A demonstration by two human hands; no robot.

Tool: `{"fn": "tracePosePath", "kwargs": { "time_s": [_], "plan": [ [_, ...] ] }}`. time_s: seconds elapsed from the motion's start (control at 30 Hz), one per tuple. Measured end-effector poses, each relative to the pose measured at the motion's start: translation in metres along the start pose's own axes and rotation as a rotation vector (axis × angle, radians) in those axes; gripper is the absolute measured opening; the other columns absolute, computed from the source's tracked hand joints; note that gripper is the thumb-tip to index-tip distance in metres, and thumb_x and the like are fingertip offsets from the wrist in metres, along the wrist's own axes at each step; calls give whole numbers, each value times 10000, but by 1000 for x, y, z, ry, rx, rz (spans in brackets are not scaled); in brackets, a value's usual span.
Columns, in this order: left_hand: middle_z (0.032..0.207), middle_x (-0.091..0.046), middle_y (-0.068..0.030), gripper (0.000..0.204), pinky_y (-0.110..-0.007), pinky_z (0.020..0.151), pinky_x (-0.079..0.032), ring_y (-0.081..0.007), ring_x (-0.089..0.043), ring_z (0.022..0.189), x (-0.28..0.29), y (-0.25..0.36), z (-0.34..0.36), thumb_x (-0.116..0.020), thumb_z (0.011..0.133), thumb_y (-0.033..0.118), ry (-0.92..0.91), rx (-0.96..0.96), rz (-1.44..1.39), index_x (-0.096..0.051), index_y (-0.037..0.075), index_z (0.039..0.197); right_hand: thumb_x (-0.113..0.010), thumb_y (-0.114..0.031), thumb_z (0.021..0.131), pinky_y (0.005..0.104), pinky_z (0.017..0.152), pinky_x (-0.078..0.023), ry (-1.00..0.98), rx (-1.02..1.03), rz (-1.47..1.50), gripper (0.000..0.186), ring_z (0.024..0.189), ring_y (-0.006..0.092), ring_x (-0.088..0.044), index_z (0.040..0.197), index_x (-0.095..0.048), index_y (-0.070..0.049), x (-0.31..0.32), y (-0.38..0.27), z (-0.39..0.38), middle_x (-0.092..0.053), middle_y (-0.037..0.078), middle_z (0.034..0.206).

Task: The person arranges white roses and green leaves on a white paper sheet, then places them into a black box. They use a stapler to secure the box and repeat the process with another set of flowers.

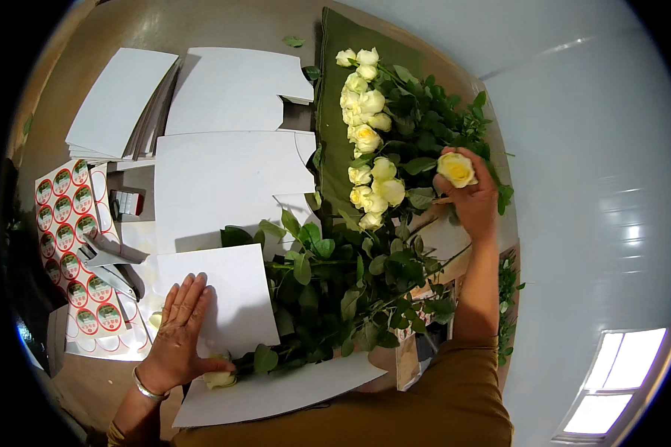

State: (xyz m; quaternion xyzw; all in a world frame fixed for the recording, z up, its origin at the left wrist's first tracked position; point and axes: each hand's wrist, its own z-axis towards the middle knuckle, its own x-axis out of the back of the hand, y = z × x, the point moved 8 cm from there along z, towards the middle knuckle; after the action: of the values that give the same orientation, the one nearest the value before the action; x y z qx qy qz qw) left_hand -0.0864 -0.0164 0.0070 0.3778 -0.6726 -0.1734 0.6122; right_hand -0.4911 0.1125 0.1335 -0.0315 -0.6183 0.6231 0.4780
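Note:
Over at the right, my right hand (479, 205) is closed around a pale yellow rose (456, 170) just under its bloom. My left hand (173, 339) lies flat with fingers stretched on a square white card (227, 290), its thumb over a rose bloom (220, 378) at the card's lower edge. Leafy green stems (328, 298) stick out from the right side of that card; most blooms there are hidden beneath it. Under the stems, close to my body, is another white sheet (276, 395). A row of cream-yellow roses (380, 190) rests on a dark green cloth (334, 97).
Large white cardboard sheets (224, 167) lie at the middle, with a stack of white cards (123, 97) at the far left. Below the stack are sheets of round red-rimmed stickers (71, 231), a stapler (110, 268) and a small box (127, 203). A pale wall (574, 186) stands along the right.

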Motion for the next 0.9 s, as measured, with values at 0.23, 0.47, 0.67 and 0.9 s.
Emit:
{"fn": "tracePosePath", "kwargs": {
  "time_s": [0.23,0.47,0.67,0.9],
  "plan": [
    [1502,-209,-198,1168,-474,1143,-121,-368,-173,1403,-3,1,-10,-872,522,403,61,-53,-7,-252,5,1428,-678,-206,862,314,861,-486,635,146,-32,361,990,176,-593,1154,-565,-26,134,-43,4,-616,74,1103],
    [1509,-198,-191,1148,-449,1147,-112,-350,-166,1409,-6,-3,-12,-826,578,481,88,-77,-5,-228,5,1434,-660,-158,867,354,903,-479,595,212,-508,427,1047,224,-585,1237,-515,-2,78,-110,-55,-611,131,1138],
    [1508,-202,-185,1140,-442,1145,-121,-347,-172,1407,-3,-1,-5,-825,583,477,68,-100,-31,-231,5,1433,-631,-200,880,359,834,-473,-272,-237,-762,378,975,226,-607,1236,-540,-114,-20,91,-29,-613,108,1140],
    [1508,-192,-191,1164,-460,1145,-116,-360,-156,1408,-6,-5,-7,-846,558,447,49,-45,-65,-222,4,1434,-563,-47,877,315,830,-470,200,206,-696,259,943,171,-600,1131,-607,-20,65,-7,15,-659,72,1037]
  ]
}}
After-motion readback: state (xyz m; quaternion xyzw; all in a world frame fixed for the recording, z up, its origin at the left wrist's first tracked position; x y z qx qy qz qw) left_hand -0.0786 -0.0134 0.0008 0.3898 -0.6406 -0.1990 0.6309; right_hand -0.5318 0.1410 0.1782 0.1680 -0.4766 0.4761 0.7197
